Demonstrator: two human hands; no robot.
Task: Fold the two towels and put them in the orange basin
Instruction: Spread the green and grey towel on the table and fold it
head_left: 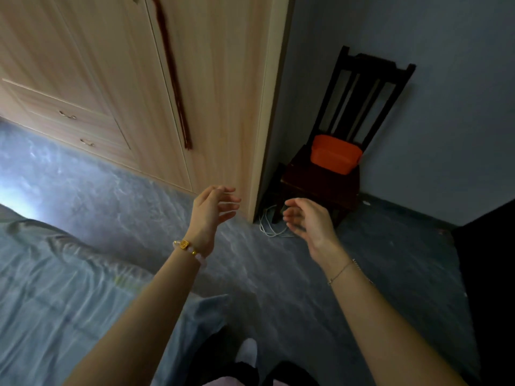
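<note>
The orange basin (335, 154) stands on the seat of a dark wooden chair (320, 179) against the wall at the right. From here I cannot see what lies inside the basin. Both my arms reach forward over the floor. My left hand (213, 208) is held up with relaxed fingers and holds nothing. My right hand (306, 218) is beside it, fingers loosely curled, also empty. Both hands are short of the chair and to its left. No towel is in view.
A light wooden wardrobe (139, 79) with drawers fills the upper left; its corner stands just beyond my hands. A white cable (269, 224) lies on the floor by the chair legs. A bed with a grey-blue cover (55, 274) is at the lower left. Dark furniture (490, 274) is at the right edge.
</note>
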